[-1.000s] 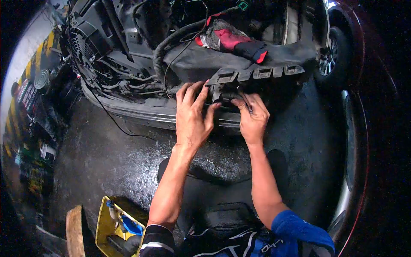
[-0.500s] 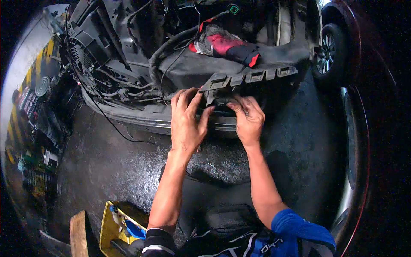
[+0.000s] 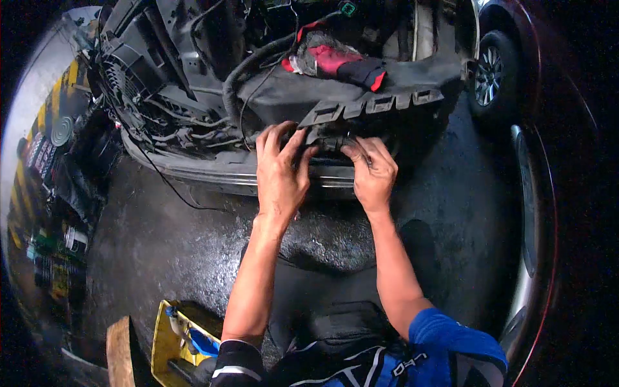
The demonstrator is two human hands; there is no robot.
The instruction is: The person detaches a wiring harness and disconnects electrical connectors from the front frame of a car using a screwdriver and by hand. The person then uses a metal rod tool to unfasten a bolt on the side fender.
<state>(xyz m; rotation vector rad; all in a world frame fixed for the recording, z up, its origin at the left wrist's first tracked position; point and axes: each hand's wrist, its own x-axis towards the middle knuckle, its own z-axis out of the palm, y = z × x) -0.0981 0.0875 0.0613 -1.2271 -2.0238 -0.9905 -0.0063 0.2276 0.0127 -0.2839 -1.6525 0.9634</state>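
A dark plastic bracket (image 3: 332,111) with a row of square slots rises at a slant in front of the opened car front. My left hand (image 3: 280,173) grips its lower left end, index finger and thumb on either side. Close by on the right, my right hand (image 3: 375,173) is closed in a pinch at the bracket's lower part; whatever sits between its thumb and fingers is hidden. Just below both hands runs the bumper (image 3: 245,184) with its bright strips. Behind the bracket, a red and black glove-like cloth (image 3: 338,61) lies on a dark panel.
Exposed hoses and wiring (image 3: 193,138) fill the car front on the left. A yellow bin (image 3: 160,342) with tools and a wooden board (image 3: 119,351) are low on the left. Another car's wheel (image 3: 490,74) and dark body stand at the right. The floor (image 3: 174,251) looks wet.
The slotted bracket has tipped slightly, its slots now seen at a flatter angle. Both hands have shifted a little upward with it, their grips looking much the same.
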